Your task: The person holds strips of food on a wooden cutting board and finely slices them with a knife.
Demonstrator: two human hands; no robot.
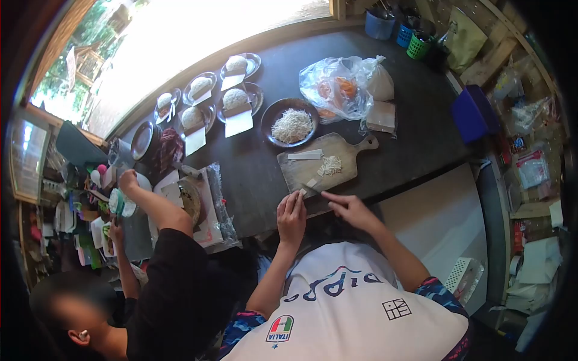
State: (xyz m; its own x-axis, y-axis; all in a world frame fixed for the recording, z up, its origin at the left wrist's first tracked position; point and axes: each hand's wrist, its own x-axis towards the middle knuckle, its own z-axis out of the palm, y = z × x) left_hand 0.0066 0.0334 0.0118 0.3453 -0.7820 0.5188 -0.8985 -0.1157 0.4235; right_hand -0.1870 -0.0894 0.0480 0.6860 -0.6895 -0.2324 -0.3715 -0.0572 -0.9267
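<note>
My right hand (349, 210) is closed on a knife (312, 189), whose blade lies over the near edge of the wooden cutting board (295, 174). At that same edge, my left hand (292, 212) presses its fingers together beside the blade, on a small pale piece (303, 192). Another pale piece (311, 183) lies just beyond the blade. Farther up the board are a pale flat strip (305, 154) and a small heap of chopped pale bits (330, 166). Behind the board, a dark bowl (269, 127) holds pale shreds (292, 126).
Several plates with rice mounds (235, 98) stand at the back left. A plastic bag (331, 87) with orange contents lies behind the board. To my left, a co-worker (174, 277) in black reaches over the counter. A purple bin (474, 113) is at the right.
</note>
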